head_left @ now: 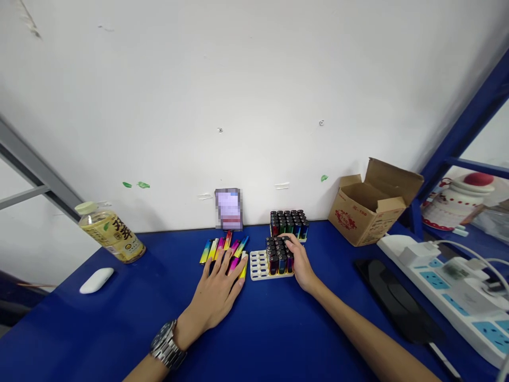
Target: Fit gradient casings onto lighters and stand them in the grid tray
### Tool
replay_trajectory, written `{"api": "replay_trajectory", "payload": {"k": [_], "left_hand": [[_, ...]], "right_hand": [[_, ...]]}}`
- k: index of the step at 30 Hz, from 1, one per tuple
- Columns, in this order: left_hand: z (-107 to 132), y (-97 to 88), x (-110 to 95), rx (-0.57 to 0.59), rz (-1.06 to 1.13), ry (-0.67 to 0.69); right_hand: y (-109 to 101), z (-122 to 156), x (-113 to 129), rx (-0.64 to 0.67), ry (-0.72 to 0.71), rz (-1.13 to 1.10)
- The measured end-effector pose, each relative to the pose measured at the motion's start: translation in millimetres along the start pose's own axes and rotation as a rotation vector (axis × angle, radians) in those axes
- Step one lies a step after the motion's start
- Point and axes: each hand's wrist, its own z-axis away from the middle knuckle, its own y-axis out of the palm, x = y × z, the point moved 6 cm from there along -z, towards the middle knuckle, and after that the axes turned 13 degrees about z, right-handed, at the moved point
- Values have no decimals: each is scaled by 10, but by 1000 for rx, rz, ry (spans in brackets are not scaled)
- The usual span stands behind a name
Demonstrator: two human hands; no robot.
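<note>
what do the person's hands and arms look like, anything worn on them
The left hand is gloveless, with a dark-faced, silver-coloured link-band watch at its wrist. The right hand is gloveless too, its wrist bare. No sleeves show.

Loose lighters gleaming now, metallic-look gloss, v. smooth; same shine on the racked lighters. Tray in plastic, approx. satin. Over to the watch: polished metal links! Desk smooth, semi-gloss, catching lt. Blk phone w/ glossy glass-like face, box in matt cardbd, bottle clear plastic w/ printed wrap, wall matt paint, rough in spots.
</note>
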Motion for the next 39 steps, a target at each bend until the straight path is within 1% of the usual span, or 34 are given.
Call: {"api": "replay_trajectory", "payload": {"k": [3, 7, 9, 12, 14, 16, 18, 19, 20, 21, 23, 25, 27, 29, 30, 32, 34, 35, 36, 39], "left_hand": [[-68, -106, -103, -81, 50, 34], [-230, -266, -392, -201, 307, 93], [-348, -258, -526, -207, 423, 71], [-499, -168, -664, -189, 527, 40], [-540, -127, -685, -209, 615, 25], [-532, -128, -640, -265, 771, -16], [-495, -168, -537, -369, 945, -110], [-476, -188, -480, -420, 995, -176], [-467, -199, -438, -443, 1004, -243], [-474, -198, -418, -424, 973, -297], [-528, -163, -438, -299, 830, -348], [-596, -115, -499, -171, 689, -326], [-645, -96, -558, -121, 633, -264], [-662, -114, -562, -146, 670, -240], [-662, -133, -536, -178, 721, -252], [-650, -183, -437, -276, 856, -317], [-644, -219, -338, -352, 927, -394], [-651, -224, -312, -356, 918, -418], [-664, -218, -303, -337, 880, -433], [-716, -137, -356, -195, 728, -428]], "right_hand": [[7, 1, 20, 6, 12, -9], [6, 2, 44, 1, 14, 1], [8, -1, 40, 3, 9, 3], [12, -9, 19, 9, -1, -15], [8, -13, 11, 3, -7, -17], [6, -13, 17, 1, -9, -6], [5, -10, 33, 5, -7, 9], [3, -9, 42, 6, -4, 15], [0, -8, 49, 4, -2, 21], [-3, -7, 52, 2, 0, 27], [-4, -8, 51, 1, 2, 30], [3, -11, 44, 8, 0, 13], [9, -13, 41, 14, -4, 1], [8, -13, 43, 12, -8, 9], [5, -13, 46, 9, -8, 19], [1, -14, 51, 6, -8, 36], [-1, -15, 52, 8, -8, 45], [-2, -16, 52, 7, -7, 46], [-2, -17, 51, 7, -6, 45], [-3, -21, 52, 5, -7, 48]]}}
